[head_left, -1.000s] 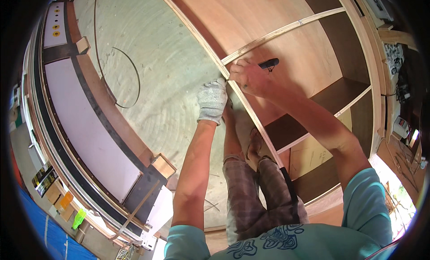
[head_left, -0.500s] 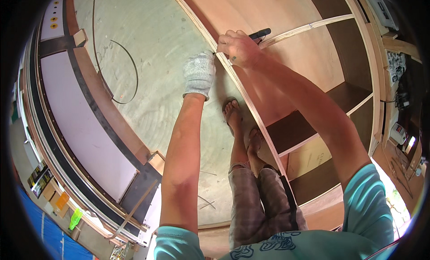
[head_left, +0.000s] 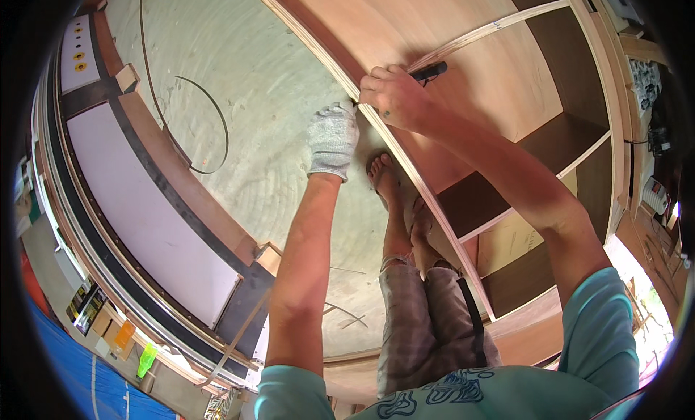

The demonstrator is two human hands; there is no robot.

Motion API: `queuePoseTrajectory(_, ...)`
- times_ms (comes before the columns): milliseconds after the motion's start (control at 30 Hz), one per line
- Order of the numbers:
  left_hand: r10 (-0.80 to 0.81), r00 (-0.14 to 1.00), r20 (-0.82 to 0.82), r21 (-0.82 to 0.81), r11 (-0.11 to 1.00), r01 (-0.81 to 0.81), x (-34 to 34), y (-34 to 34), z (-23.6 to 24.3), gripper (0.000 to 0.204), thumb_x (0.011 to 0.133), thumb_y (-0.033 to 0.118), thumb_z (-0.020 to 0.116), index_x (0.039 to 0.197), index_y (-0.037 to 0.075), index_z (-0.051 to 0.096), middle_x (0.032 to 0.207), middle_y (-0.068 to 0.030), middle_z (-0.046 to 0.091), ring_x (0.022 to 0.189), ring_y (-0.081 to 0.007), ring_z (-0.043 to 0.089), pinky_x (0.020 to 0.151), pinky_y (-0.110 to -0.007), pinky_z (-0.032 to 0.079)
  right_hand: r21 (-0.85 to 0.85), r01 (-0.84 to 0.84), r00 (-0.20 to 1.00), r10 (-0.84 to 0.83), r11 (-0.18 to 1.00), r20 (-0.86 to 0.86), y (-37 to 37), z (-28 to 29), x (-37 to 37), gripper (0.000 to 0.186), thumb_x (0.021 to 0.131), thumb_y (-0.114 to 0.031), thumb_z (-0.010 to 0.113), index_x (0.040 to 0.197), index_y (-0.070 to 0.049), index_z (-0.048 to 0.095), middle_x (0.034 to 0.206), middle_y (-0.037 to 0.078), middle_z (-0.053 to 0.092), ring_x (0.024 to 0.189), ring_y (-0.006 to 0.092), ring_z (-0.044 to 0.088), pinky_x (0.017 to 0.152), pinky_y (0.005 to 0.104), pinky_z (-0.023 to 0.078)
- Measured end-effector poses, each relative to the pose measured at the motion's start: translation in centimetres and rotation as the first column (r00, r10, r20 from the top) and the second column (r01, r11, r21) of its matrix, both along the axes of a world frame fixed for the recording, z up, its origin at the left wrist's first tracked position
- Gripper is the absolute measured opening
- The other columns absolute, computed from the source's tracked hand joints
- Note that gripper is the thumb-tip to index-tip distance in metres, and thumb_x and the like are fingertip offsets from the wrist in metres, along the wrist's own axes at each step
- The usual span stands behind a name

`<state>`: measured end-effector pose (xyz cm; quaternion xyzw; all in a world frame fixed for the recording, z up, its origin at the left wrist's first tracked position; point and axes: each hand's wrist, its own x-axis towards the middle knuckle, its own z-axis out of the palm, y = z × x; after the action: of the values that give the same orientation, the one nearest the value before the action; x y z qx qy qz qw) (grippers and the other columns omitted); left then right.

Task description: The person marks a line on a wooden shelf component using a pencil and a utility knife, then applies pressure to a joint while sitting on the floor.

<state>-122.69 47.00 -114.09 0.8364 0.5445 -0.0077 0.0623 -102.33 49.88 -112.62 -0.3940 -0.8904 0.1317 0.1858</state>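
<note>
My left hand (head_left: 333, 139), in a grey-white knitted glove, is closed at the left side of a wooden cabinet's pale front edge (head_left: 410, 158). Whatever its fingers hold is hidden. Just across that edge, my bare right hand (head_left: 395, 98) is wrapped round a slim tool, whose black handle (head_left: 428, 71) sticks out to the right. Its working end is covered by my fingers, so its kind cannot be made out. A small dark bit shows between the two hands at the edge.
The cabinet has pale wood panels and dark brown dividers (head_left: 563, 138). Thin dark strips (head_left: 224, 134) curl on the concrete floor (head_left: 268, 80). At left stands a long frame with pale panels (head_left: 148, 203). My sandalled foot (head_left: 381, 175) is beside the cabinet. A green bottle (head_left: 147, 360) lies lower left.
Both hands have shifted slightly nearer to me along the cabinet edge, keeping their closed shape. The black handle now sits lower beside the pale divider. The whole view has shifted a little.
</note>
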Motion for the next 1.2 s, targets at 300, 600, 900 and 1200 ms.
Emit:
queuePoseTrajectory(300,-0.088,0.994,-0.065,-0.074,0.994,0.083,2.1,-4.6,1.0,0.009,0.09,0.019,0.06,0.088,0.012,0.065,0.082,-0.0111,0.072,0.079,-0.0293,0.073,0.071,-0.044,0.058,-0.259,-0.035,0.999,0.031,0.965,-0.02,-4.2,0.3,2.0,0.027,0.067,-0.009,0.075,0.093,-0.01,0.069,0.103,0.003,0.06,0.114,0.0244,0.056,0.088,0.0424,0.05)
queuePoseTrajectory(600,0.037,0.997,0.062,0.023,0.999,-0.038,-0.2,2.8,1.0,0.015,0.1,0.024,0.061,0.101,0.011,0.068,0.083,-0.013,0.072,0.073,-0.0331,0.07,0.067,-0.045,0.056,-0.004,0.066,0.998,-0.066,0.998,-0.001,2.3,0.8,-0.9,0.017,0.075,-0.01,0.07,0.092,-0.012,0.071,0.099,0.002,0.059,0.105,0.0214,0.057,0.089,0.0372,0.045)
queuePoseTrajectory(900,-0.02,0.999,0.039,0.084,0.996,0.016,0.8,0.1,0.7,0.013,0.1,0.022,0.062,0.097,0.01,0.067,0.078,-0.0137,0.07,0.073,-0.0343,0.07,0.067,-0.045,0.056,-0.118,0.053,0.999,-0.054,0.992,-0.004,-0.5,0.9,0.1,0.015,0.078,-0.013,0.07,0.093,-0.013,0.073,0.098,0.0,0.06,0.106,0.019,0.056,0.089,0.0365,0.045)
queuePoseTrajectory(1200,0.004,1.0,-0.004,0.016,1.0,-0.004,2.9,-5.6,0.7,0.012,0.099,0.02,0.062,0.1,0.01,0.067,0.082,-0.0145,0.071,0.073,-0.0359,0.07,0.068,-0.049,0.056,-0.175,0.059,0.998,-0.06,0.983,0.002,-5.8,0.5,2.2,0.02,0.08,-0.01,0.067,0.097,-0.011,0.078,0.099,0.001,0.067,0.11,0.0215,0.06,0.094,0.0375,0.046)
